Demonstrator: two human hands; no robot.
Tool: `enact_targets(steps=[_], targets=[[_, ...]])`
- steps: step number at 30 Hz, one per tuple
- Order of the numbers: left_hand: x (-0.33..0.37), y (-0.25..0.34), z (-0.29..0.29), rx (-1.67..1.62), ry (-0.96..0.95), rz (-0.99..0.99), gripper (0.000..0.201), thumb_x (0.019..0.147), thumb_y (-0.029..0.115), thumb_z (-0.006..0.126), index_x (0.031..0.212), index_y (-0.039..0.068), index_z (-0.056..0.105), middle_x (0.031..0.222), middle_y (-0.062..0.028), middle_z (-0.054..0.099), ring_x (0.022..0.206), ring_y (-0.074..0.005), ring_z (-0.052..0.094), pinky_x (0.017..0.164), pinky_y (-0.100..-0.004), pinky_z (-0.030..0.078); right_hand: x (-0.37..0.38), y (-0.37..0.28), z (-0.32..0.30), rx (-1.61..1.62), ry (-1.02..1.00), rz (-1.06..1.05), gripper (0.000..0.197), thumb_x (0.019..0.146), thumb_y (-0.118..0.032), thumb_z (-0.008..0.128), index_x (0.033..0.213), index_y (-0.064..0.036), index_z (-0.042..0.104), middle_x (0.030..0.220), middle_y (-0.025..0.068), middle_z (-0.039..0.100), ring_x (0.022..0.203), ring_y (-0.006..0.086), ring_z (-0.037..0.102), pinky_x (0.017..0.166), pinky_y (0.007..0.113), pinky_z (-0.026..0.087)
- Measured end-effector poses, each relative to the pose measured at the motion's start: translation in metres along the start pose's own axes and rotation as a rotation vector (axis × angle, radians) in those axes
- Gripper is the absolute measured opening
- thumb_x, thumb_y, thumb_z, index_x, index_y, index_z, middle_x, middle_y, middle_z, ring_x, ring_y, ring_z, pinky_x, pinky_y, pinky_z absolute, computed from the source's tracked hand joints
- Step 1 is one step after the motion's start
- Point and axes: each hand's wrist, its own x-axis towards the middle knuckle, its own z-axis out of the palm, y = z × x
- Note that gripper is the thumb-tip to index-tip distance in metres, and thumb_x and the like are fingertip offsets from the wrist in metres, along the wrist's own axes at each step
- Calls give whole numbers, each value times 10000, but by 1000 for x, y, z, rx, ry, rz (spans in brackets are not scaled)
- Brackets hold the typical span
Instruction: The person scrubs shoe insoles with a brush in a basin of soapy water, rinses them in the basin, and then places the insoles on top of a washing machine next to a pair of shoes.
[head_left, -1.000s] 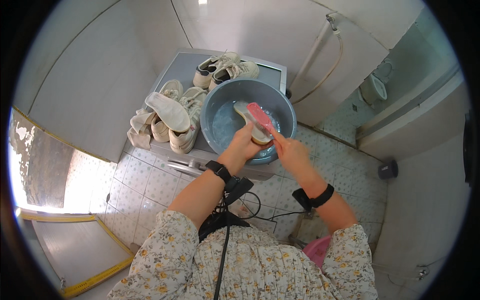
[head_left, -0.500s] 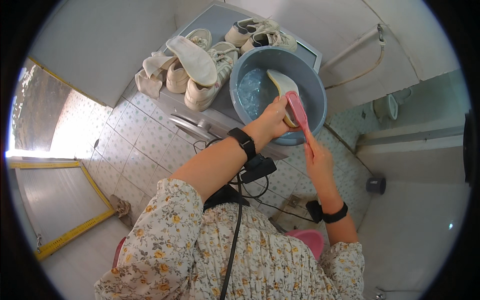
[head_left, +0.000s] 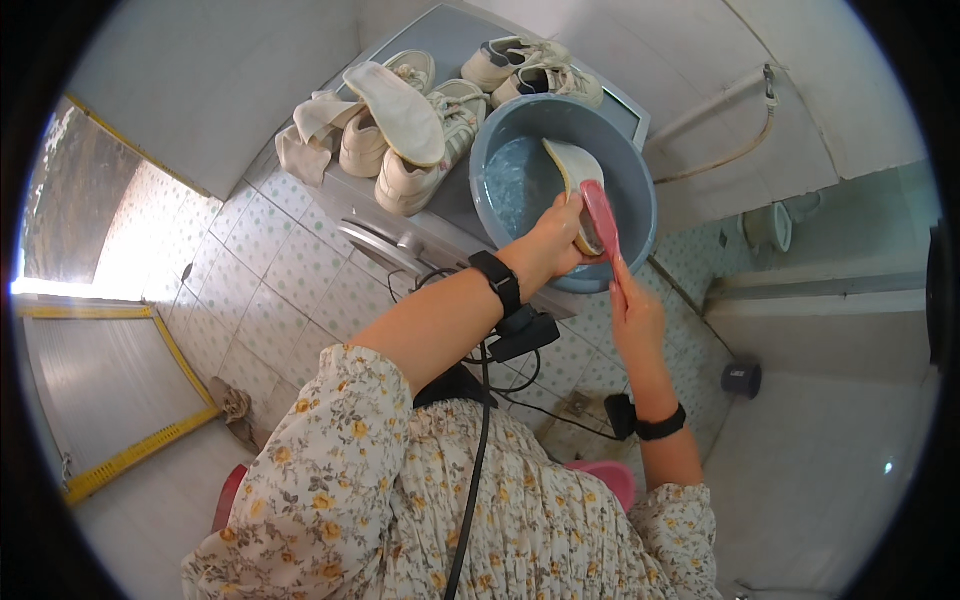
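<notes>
My left hand (head_left: 553, 240) grips a white shoe insole (head_left: 572, 165) with a yellowish edge, tilted over a grey-blue basin (head_left: 640, 215). Clear water (head_left: 515, 185) lies in the basin's left part. In my right hand (head_left: 638, 315) is the handle of a pink brush (head_left: 601, 215). Its head rests against the lower part of the insole, and its bristles are hidden from view. My left fingers wrap round the insole's near end, partly covering it.
The basin stands on a grey washing machine (head_left: 440, 30). Beside it, a second insole (head_left: 398, 112) lies across white sneakers (head_left: 405, 187), near cloth-like pale pieces (head_left: 305, 150). Another pair of sneakers (head_left: 515, 62) sits behind. A black cable (head_left: 470, 500) hangs before me; a pink tub (head_left: 610, 482) is low down.
The brush has shifted slightly along the insole, its head turning a little more upright. Both hands keep their hold, and the whole view has shifted slightly.
</notes>
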Motion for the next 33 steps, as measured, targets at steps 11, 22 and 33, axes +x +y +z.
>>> enact_targets(steps=[11, 22, 33], targets=[[1, -2, 4, 33, 156, 2, 276, 1005, 329, 257, 1201, 176, 379, 1116, -70, 503, 967, -258, 555, 788, -544, 489, -12, -1, -2, -34, -88, 83, 389, 905, -92, 519, 1293, -109, 512, 897, 199, 623, 632, 267, 576, 607, 318, 457], [12, -5, -2, 59, 156, 7, 311, 1006, 334, 259, 1277, 206, 338, 1194, -69, 475, 1039, -255, 533, 825, -528, 479, -7, -7, 0, -75, -86, 91, 373, 909, -103, 525, 1282, -107, 521, 918, 214, 627, 671, 278, 607, 626, 305, 463], [3, -2, -1, -80, 82, -17, 370, 1006, 354, 262, 1297, 143, 347, 1241, -98, 462, 1083, -299, 508, 873, -568, 436, -25, 2, -6, -69, -29, -45, 430, 880, -104, 543, 1305, -154, 503, 826, 191, 611, 701, 338, 600, 625, 386, 468]])
